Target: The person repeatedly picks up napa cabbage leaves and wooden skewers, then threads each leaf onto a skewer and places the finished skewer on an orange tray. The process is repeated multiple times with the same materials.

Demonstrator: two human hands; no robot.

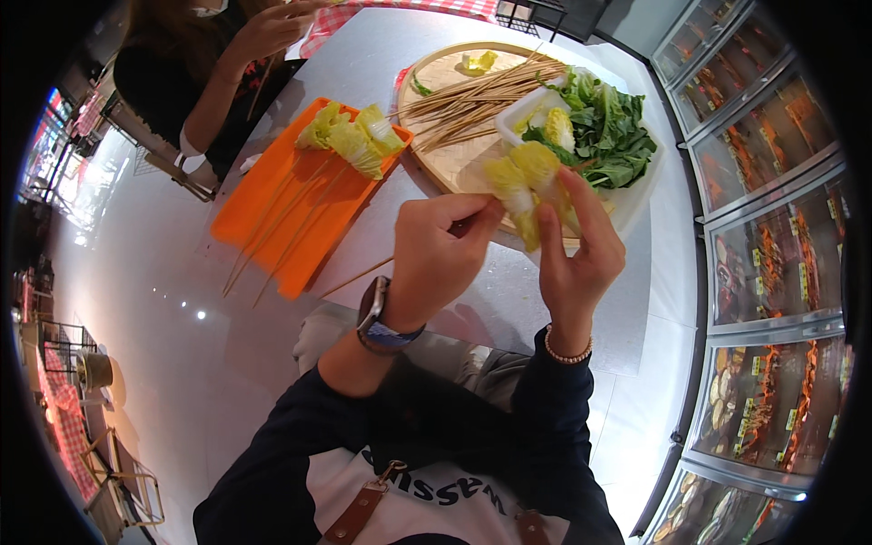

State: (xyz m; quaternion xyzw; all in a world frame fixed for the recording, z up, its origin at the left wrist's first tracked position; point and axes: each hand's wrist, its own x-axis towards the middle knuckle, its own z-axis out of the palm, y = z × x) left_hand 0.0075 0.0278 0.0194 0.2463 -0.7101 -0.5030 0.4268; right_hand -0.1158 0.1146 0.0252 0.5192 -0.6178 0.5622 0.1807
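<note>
In my right hand point(581, 245), thumb and fingers pinch a folded piece of pale yellow-green cabbage leaf point(525, 186). My left hand point(445, 259) is closed beside it, fingertips at the leaf's left edge. A thin bamboo skewer point(359, 277) runs out behind the left hand, in line with its pinch and the leaf; its tip is hidden. Left of my hands lies an orange tray point(263, 204) with several skewers on it. Their far ends carry cabbage leaves point(352, 138), bunched at the tray's far right corner.
Beyond my hands, a round bamboo tray point(431, 68) bears many loose skewers point(495, 91) and a leaf scrap. A white container point(627, 204) of dark leafy greens point(609, 127) overlaps its right side. Another person point(204, 100) sits at the far left. Glass-door display cabinets point(772, 254) line the right.
</note>
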